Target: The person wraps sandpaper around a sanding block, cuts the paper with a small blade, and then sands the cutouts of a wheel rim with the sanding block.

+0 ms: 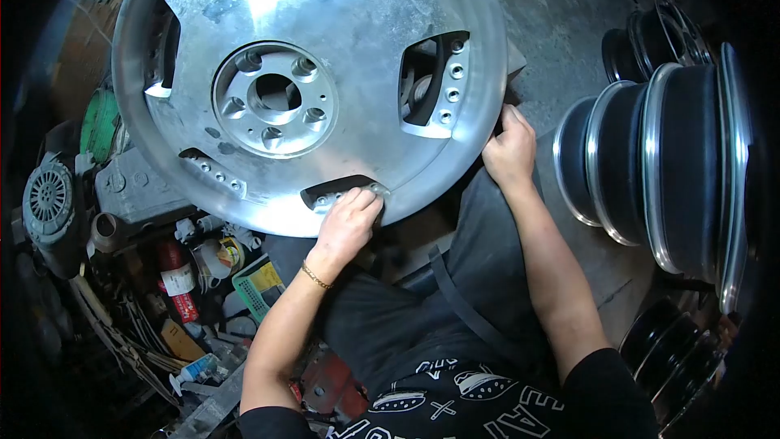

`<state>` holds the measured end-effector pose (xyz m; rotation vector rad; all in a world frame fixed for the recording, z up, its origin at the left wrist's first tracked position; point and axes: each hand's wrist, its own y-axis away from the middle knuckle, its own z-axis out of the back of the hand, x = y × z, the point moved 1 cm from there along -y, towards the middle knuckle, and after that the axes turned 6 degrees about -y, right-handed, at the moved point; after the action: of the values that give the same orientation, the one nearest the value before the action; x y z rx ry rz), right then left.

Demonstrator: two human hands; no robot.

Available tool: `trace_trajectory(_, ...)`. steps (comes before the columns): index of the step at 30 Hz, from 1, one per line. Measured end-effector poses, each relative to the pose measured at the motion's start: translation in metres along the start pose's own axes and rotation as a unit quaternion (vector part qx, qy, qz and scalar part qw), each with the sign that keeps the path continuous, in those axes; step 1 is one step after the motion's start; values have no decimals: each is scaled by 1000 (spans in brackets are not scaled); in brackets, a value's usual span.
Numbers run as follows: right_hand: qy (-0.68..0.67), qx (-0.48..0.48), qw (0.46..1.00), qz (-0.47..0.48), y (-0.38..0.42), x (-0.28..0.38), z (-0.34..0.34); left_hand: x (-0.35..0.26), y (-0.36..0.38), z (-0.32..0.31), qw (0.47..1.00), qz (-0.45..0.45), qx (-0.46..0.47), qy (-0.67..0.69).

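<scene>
A large silvery metal wheel (357, 73) with a round hub and several cut-out openings fills the upper middle. My left hand (351, 219) is at its lower opening, fingers pressed together beside the small bolt holes; anything pinched in them is too small to make out. On the right, my right hand (512, 145) is closed at the wheel's outer rim, thumb up along the edge, with its fingertips partly hidden behind the rim.
Wheel rims (662, 167) stand in a row at the right, with more dark rims (670, 354) below them. A motor (53, 195), a red can (175, 276), a green basket (252, 293) and cluttered tools lie at the left.
</scene>
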<state>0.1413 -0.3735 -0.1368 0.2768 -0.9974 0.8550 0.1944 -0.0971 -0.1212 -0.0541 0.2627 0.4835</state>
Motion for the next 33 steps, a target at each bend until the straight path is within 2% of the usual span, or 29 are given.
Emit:
trace_trajectory(6,3,3,1000,1,-2,-4,-4,-1,-2,-1,1000,-8,-28,8)
trace_trajectory(15,9,5,1000,-7,-2,0,-1,5,-3,5,1000,-20,7,21)
trace_trajectory(17,23,3,1000,-9,-4,0,0,10,0,5,999,2,49,13)
trace_trajectory(20,-15,-12,1000,3,-4,2,1,14,-2,2,996,24,15,80)
trace_trajectory(23,-18,-12,1000,1,-4,2,1,17,-1,4,989,74,41,121)
trace_trajectory(26,-13,-2,1000,-3,-3,0,1,17,-3,4,986,85,35,139)
trace_trajectory(30,-11,-4,1000,-10,-3,0,0,16,-3,-1,987,74,22,141)
trace_trajectory(33,-7,-1,1000,-6,-2,-1,0,7,-7,-5,995,24,-26,96)
